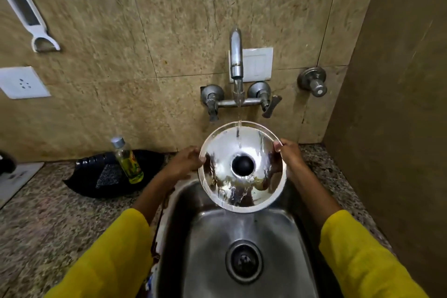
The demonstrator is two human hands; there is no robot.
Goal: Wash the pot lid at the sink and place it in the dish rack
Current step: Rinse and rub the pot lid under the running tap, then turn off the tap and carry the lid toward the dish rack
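A shiny steel pot lid [222, 150] with a black knob in its middle is held tilted over the steel sink [212, 237]. My left hand [187, 161] grips its left rim and my right hand [289, 155] grips its right rim. Water runs from the wall tap [236, 55] onto the lid's upper part and streams off its lower edge into the sink. No dish rack shows in this view.
A bottle of yellow-green liquid [128, 161] stands on a black tray [108, 174] left of the sink, on the speckled granite counter [48, 213]. A brown wall [399, 104] closes the right side. The drain [244, 261] lies below the lid.
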